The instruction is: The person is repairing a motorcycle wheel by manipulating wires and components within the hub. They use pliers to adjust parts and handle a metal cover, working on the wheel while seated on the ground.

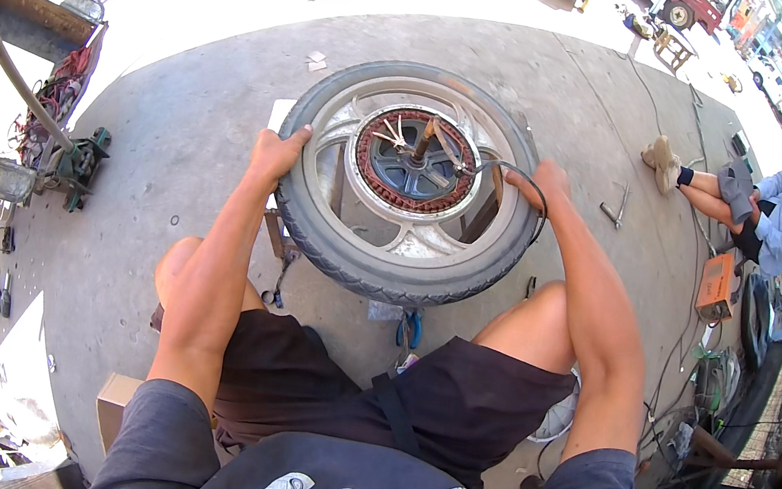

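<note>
Wheel [408, 182], one, flat; axle [422, 142] upright, windings [404, 203] exposed. Left hand [278, 153]: fingers gripping tyre [393, 287] at left. Right hand [543, 184]: fingers gripping tyre at right.

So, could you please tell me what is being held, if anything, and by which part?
The wheel, by its tire: left hand and right hand on opposite sides.

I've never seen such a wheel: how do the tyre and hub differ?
The tyre is dark with a grooved tread; the hub shows reddish and blue-grey parts. The tyre is larger, around the outside; the hub is smaller, in the middle. The left hand and right hand hold the tyre; neither touches the hub. Both look round.
</note>
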The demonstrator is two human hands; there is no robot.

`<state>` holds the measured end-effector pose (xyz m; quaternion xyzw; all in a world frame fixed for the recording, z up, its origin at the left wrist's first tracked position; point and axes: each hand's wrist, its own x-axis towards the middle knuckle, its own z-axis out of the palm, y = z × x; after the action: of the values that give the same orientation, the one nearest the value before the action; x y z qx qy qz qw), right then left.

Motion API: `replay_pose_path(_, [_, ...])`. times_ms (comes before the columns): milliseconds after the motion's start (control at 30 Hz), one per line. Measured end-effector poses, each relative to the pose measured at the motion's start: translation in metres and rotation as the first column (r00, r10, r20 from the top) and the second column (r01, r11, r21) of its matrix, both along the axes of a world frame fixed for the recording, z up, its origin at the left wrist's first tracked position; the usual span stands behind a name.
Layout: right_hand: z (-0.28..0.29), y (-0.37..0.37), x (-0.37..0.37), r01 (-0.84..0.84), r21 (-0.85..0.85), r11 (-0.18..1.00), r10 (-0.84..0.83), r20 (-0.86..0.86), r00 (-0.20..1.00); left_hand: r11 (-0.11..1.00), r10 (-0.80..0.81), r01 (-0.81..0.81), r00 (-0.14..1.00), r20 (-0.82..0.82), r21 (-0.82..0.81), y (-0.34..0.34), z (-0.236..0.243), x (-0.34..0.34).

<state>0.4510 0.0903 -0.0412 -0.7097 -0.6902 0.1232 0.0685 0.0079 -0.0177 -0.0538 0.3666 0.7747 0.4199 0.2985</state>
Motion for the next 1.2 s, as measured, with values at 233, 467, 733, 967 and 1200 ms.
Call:
replay_pose_path(233, [-0.006,0.001,0.006,-0.024,0.04,0.999,0.021,0.058,0.998,0.996,-0.045,0.013,0.922,-0.384,-0.083,-0.002,0.009,0.015])
replay_pose_path(467, [-0.008,0.002,0.001,-0.077,0.023,0.997,0.074,0.087,0.993,0.956,0.013,0.152,0.831,-0.556,0.25,0.01,0.084,0.037])
replay_pose_path(733, [0.0,0.002,0.002,-0.066,0.022,0.998,0.064,0.076,0.995,0.861,-0.256,0.434,0.821,-0.51,0.267,0.086,0.045,0.077])
replay_pose_path(967, [0.003,0.003,0.001,-0.071,-0.01,0.997,0.071,0.039,0.997,0.847,-0.47,0.532,0.746,-0.472,-0.002,0.157,0.005,0.098])
replay_pose_path(1200, [0.016,-0.004,-0.002,-0.066,-0.052,0.996,0.068,0.044,0.997,0.855,-0.499,0.504,0.731,-0.467,-0.124,0.176,-0.007,0.111])
